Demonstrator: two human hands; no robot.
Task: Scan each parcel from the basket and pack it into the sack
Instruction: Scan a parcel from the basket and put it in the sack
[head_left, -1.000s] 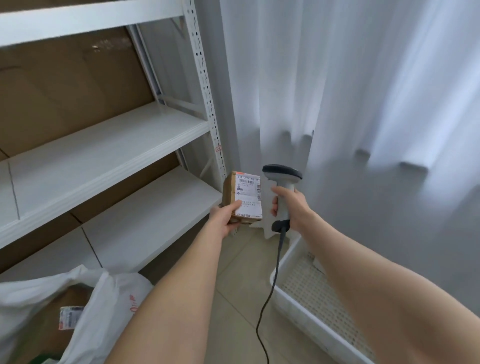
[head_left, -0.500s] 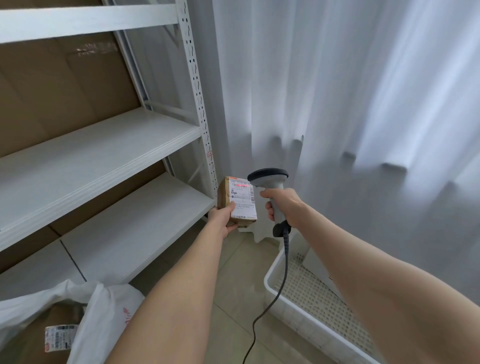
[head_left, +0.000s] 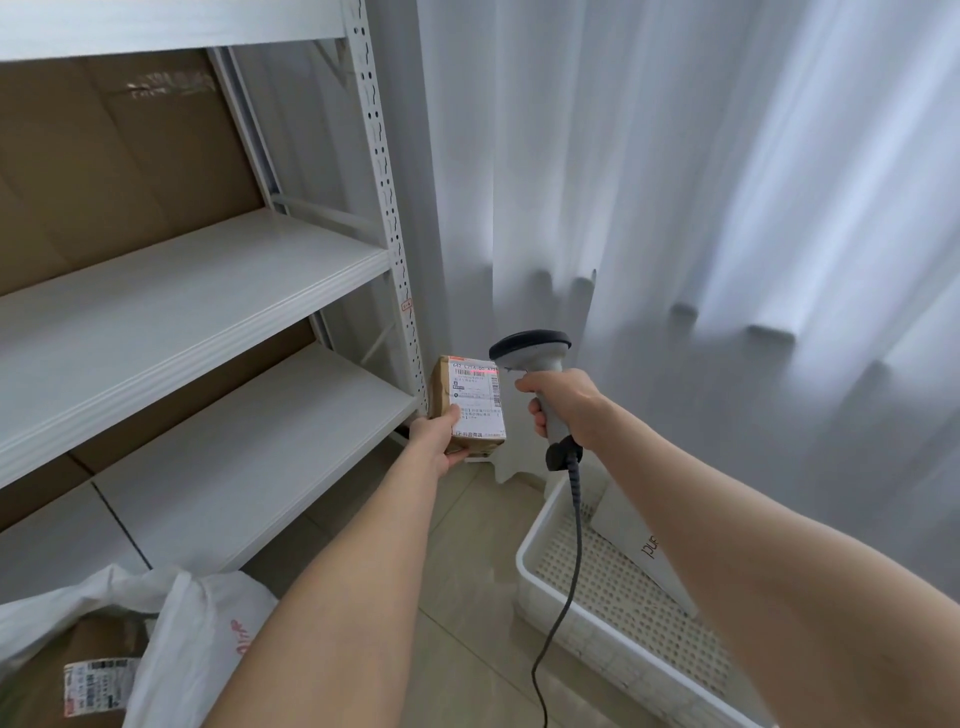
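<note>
From the head view:

- The left hand (head_left: 434, 441) grips a small cardboard parcel (head_left: 470, 410) from below. Its thumb lies on the lower left of the white shipping label (head_left: 478, 400) and its fingers curl round the underside.
- The parcel is held up in the air, label facing the person, just in front of the rack's corner post and above the floor tiles (head_left: 467, 649).
- A thin red line runs across the top of the label.
- The right hand (head_left: 563, 410) is wrapped round the grip of a grey handheld barcode scanner (head_left: 535, 358). The scanner's head sits just right of the parcel's top edge.
- The scanner's dark cable (head_left: 561, 597) hangs down across the rim of a white perforated basket (head_left: 540, 566) on the floor at the right.
- A flat white parcel (head_left: 639, 535) leans inside that basket, partly hidden by the right forearm.
- At lower left a white plastic sack (head_left: 197, 623) stands open, with a brown labelled box (head_left: 98, 644) inside it.
- White metal shelving (head_left: 208, 291) fills the left, and a pale curtain (head_left: 675, 182) hangs behind.
</note>
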